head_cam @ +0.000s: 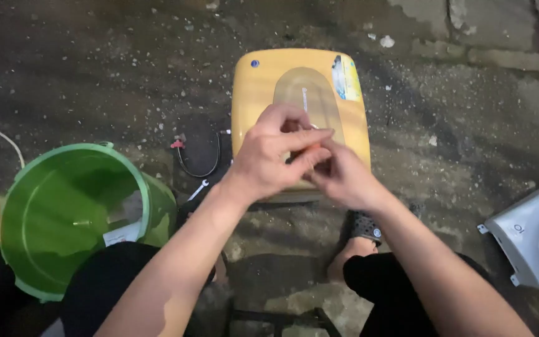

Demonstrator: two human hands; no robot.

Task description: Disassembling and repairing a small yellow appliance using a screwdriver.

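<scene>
A yellow box-shaped appliance casing (263,81) lies flat on the rough concrete ground in front of me. My left hand (272,156) and my right hand (341,178) meet over its near edge. The left hand's fingers are closed around a small object with an orange tip that barely shows between the fingers. My right hand's fingers pinch at the same spot, touching the left hand. What the small object is, I cannot tell.
A green plastic bucket (32,187) stands at my left knee. A small spanner (198,189) and a black cable loop (198,159) lie beside the casing. A grey appliance panel (534,234) sits at the right edge. My sandalled foot (360,234) rests below the casing.
</scene>
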